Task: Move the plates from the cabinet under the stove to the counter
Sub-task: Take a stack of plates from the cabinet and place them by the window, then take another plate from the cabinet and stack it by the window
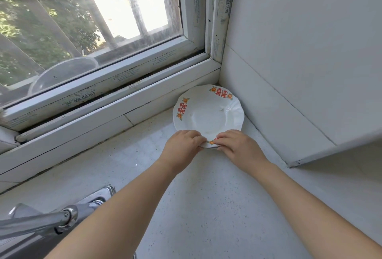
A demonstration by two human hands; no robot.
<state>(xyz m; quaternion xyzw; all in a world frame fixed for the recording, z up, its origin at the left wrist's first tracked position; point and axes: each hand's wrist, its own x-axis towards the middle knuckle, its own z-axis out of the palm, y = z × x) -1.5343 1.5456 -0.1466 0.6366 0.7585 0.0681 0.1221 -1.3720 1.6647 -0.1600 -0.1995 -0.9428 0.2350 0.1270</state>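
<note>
A white plate (208, 112) with red characters and orange flowers on its rim lies on the pale speckled counter (196, 207), in the far corner between the window sill and the right wall. My left hand (183, 145) and my right hand (235, 145) both grip the plate's near rim, side by side, fingers curled over the edge. The plate looks flat or nearly flat on the counter. No other plate or cabinet is in view.
A chrome faucet (51, 219) reaches across the lower left. The white window frame (115, 97) runs along the back, with a clear plastic bowl (64, 72) behind the glass. A white tiled wall (299, 72) with a jutting ledge closes the right side.
</note>
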